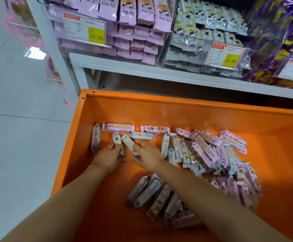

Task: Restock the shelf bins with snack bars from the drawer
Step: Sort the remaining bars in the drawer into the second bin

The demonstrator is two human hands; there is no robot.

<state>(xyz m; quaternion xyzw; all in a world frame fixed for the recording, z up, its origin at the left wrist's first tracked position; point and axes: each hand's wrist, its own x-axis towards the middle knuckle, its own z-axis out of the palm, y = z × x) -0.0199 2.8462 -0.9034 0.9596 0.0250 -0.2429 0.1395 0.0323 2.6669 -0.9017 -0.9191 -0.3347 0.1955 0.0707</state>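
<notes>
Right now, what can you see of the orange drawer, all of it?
The orange drawer is pulled out beneath the white shelf, open-topped, with smooth, glossy, metal-looking walls and small holes at its back-left corner. Wrapped snack bars lie loose on its floor, piled mostly right. The left hand and right hand reach in, each holding a bar near the left wall.

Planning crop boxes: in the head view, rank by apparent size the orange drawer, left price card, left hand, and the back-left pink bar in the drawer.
1. orange drawer
2. left price card
3. left hand
4. back-left pink bar
Card over hand is the least sure pair.
</notes>
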